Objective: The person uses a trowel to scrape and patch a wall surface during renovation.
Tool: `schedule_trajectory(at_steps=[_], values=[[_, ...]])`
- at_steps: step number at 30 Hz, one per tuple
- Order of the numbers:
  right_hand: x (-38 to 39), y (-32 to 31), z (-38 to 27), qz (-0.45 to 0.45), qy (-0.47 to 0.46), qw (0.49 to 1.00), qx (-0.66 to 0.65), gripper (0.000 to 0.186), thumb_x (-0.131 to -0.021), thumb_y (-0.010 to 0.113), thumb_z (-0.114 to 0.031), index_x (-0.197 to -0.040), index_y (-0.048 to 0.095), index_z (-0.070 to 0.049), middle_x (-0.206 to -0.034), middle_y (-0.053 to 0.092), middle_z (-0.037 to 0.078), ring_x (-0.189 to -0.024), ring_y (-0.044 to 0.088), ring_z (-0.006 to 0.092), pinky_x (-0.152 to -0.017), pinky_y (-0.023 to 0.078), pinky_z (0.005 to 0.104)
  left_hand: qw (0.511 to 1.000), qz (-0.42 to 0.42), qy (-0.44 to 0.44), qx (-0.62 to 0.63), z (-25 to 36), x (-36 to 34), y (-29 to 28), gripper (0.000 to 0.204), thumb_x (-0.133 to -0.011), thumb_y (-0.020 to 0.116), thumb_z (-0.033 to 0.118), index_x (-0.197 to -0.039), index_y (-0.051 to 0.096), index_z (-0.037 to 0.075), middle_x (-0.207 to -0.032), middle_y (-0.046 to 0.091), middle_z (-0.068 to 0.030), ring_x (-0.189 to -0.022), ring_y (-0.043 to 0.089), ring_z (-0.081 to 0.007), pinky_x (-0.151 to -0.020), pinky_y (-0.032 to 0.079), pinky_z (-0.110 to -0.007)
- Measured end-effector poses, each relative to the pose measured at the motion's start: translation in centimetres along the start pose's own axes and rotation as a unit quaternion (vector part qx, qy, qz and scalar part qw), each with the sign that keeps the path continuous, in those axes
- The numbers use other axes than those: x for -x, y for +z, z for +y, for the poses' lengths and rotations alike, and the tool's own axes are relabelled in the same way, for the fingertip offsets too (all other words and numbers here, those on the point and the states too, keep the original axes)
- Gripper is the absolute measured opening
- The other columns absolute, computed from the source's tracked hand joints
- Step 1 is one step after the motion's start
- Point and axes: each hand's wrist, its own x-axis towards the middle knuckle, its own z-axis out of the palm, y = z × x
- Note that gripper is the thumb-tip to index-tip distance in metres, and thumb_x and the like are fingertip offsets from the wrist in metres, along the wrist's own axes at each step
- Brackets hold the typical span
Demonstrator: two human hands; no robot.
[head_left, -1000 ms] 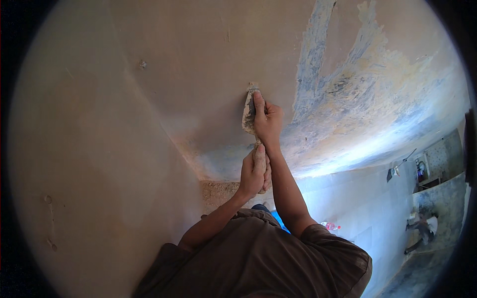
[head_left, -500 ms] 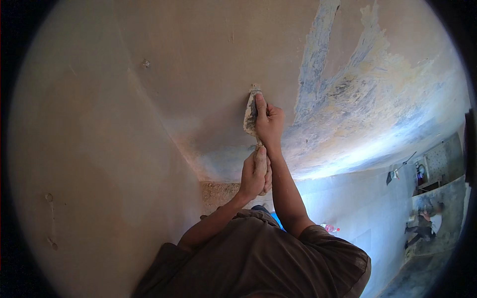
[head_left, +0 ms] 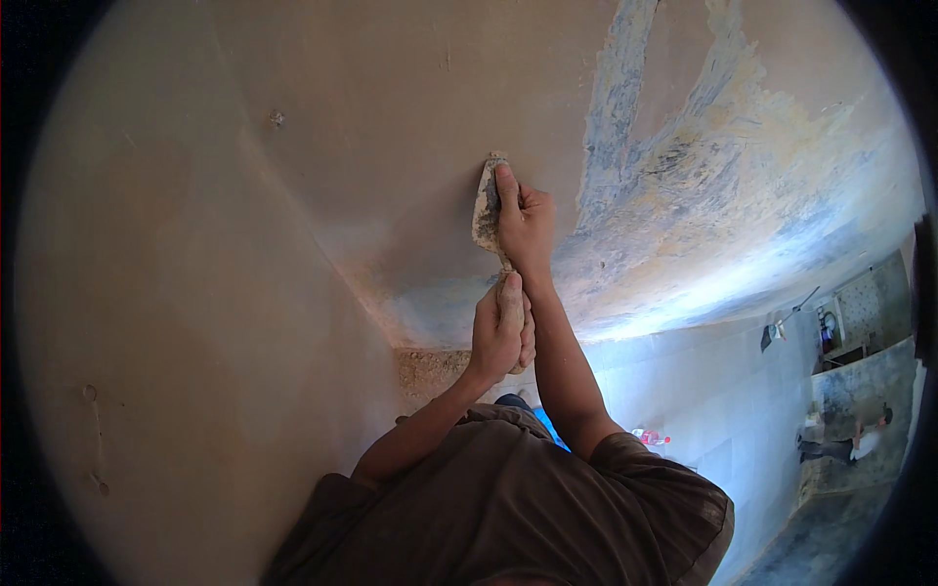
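Note:
A trowel [head_left: 485, 220] with a pale, crusted, tapering blade points up the plastered wall [head_left: 391, 127]. Its blade lies close along the wall; exact contact at the tip is hard to make out. Around the handle, at the lower end, my left hand [head_left: 498, 327] is closed with its thumb along it. Higher up, my right hand [head_left: 528, 230] grips the blade's right edge, thumb pressed flat on its face and fingers curled. The right wrist sits just above the left hand. Most of the handle is hidden in the left hand.
A rough grey-blue and yellowish patch [head_left: 694, 186] spreads over the wall to the right. At left, another plastered wall [head_left: 176, 293] meets it in a corner. A bottle with red parts [head_left: 651, 438] lies low at right. Another person [head_left: 860, 439] is far off at right.
Both hands and the trowel have shifted slightly upward in view, with the grip unchanged. The distant person at right has changed posture.

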Motion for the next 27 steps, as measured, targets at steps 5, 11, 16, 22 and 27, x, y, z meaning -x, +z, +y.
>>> schedule_trajectory(at_steps=[5,11,16,22,27], values=[[0.0,0.1,0.4,0.015,-0.023,1.0,0.014,0.056,-0.092,0.059,-0.04,-0.056,0.056,0.003,-0.043,0.039,0.004,-0.044,0.035,0.0093,-0.042,0.028,0.0336,1.0,0.006,-0.011,0.0,-0.2,0.3,0.1,0.046,-0.101,0.03,0.047,-0.081,0.04,0.006,-0.048,0.036,-0.0014,-0.032,0.035,-0.0101,-0.03,0.031,-0.027],[0.4,-0.3,0.4,0.012,0.0,1.0,0.022,0.058,-0.091,0.06,-0.041,-0.053,0.054,0.002,-0.042,0.039,0.003,-0.044,0.035,0.009,-0.042,0.029,0.0332,0.999,0.005,-0.018,0.035,-0.7,0.4,-0.1,0.042,-0.1,0.037,0.044,-0.081,0.04,0.006,-0.047,0.038,-0.0006,-0.03,0.035,-0.0094,-0.029,0.029,-0.026],[0.3,-0.1,-0.7,0.008,0.004,1.0,-0.028,0.057,-0.092,0.059,-0.041,-0.054,0.054,0.001,-0.043,0.04,0.0,-0.044,0.035,0.0075,-0.042,0.029,0.0315,1.0,0.006,0.0,0.022,0.0,0.5,0.2,0.042,-0.101,0.036,0.044,-0.081,0.041,0.007,-0.047,0.038,-0.0006,-0.031,0.036,-0.0093,-0.03,0.031,-0.026],[0.3,-0.4,0.1,-0.014,0.033,0.999,-0.027,0.057,-0.092,0.059,-0.042,-0.055,0.056,0.001,-0.044,0.041,-0.001,-0.045,0.036,0.0068,-0.042,0.029,0.0305,0.999,0.003,-0.009,0.041,-0.2,0.8,0.6,0.04,-0.101,0.034,0.042,-0.084,0.041,0.006,-0.048,0.039,-0.001,-0.031,0.037,-0.0098,-0.03,0.032,-0.026],[0.4,-0.4,0.0,-0.019,0.039,0.999,-0.023,0.054,-0.093,0.059,-0.041,-0.056,0.058,-0.001,-0.047,0.045,-0.003,-0.045,0.037,0.005,-0.042,0.029,0.0277,0.998,-0.003,-0.016,0.067,-0.1,1.1,0.7,0.037,-0.102,0.034,0.039,-0.088,0.04,0.006,-0.051,0.039,-0.002,-0.033,0.037,-0.0102,-0.032,0.034,-0.027]])
